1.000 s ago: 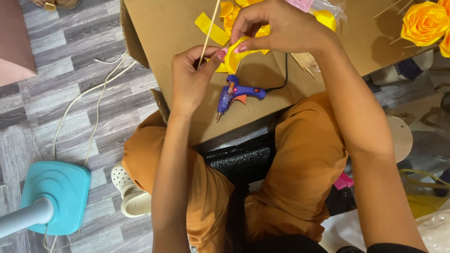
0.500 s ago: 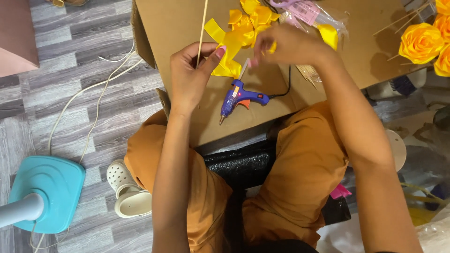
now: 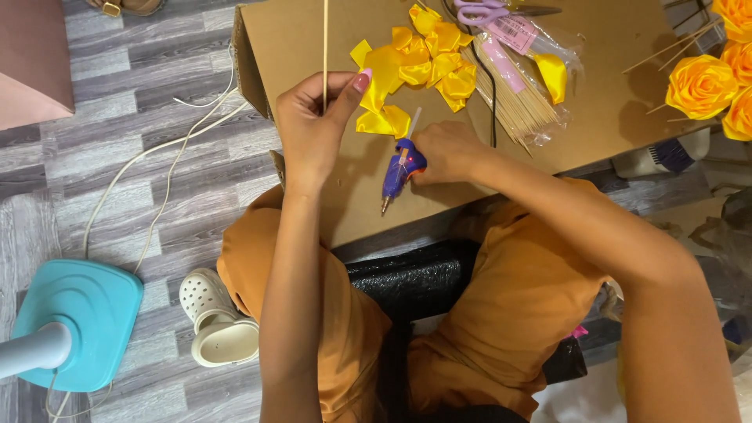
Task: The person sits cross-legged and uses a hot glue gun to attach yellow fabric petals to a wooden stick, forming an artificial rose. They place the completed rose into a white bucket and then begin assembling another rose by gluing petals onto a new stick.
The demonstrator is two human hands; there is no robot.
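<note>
Two hands: left (image 3: 313, 125) pinching thin stick (image 3: 325, 39), right (image 3: 446, 153) clasping blue glue gun (image 3: 398, 174).

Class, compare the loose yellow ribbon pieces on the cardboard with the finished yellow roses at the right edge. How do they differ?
The ribbon pieces are flat folded petals scattered in a loose pile; the ribbon roses are rolled into round, layered blooms. The pieces lie mid-cardboard by the left hand; the roses cluster at the right edge. Both are glossy yellow.
</note>
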